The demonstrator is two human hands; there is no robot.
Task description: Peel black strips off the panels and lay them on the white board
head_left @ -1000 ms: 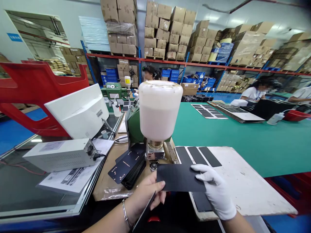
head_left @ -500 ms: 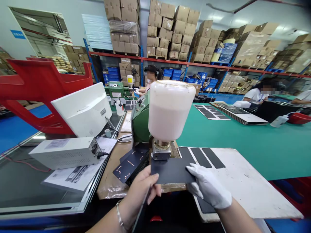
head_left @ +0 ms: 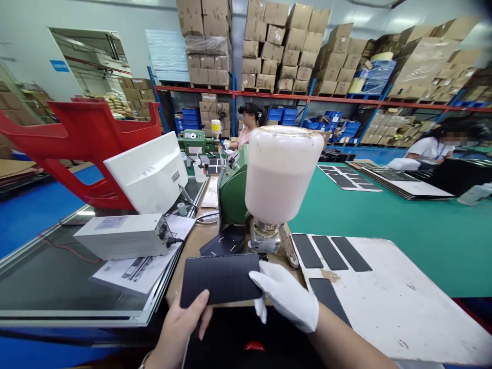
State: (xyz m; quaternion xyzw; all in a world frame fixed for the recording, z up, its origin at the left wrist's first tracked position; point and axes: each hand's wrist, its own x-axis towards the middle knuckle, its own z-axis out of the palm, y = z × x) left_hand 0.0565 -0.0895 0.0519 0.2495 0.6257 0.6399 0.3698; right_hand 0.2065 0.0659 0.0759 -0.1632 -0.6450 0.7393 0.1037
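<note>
My two hands hold one flat black card [head_left: 221, 279] level in front of me. My bare left hand [head_left: 184, 323] grips its near left corner, thumb on top. My white-gloved right hand [head_left: 286, 297] pinches its right edge. Just behind the card stands a green machine [head_left: 232, 189] with a big white jar [head_left: 282, 171] on a metal nozzle [head_left: 265, 240]. A pile of black cards with dots [head_left: 226, 242] lies left of the nozzle. Several black strips [head_left: 332, 252] lie on a white board [head_left: 400, 302] to my right.
A white monitor [head_left: 148, 174] and a grey power box [head_left: 123, 236] with papers sit at left. Beyond them stands a red plastic frame [head_left: 82, 138]. The green table [head_left: 403, 225] carries stacked boards [head_left: 403, 187], with other people seated behind. Shelves of cartons line the wall.
Both hands have carried the black card leftwards, away from under the nozzle, over the pile of dotted cards. The view has swung right and down a little.
</note>
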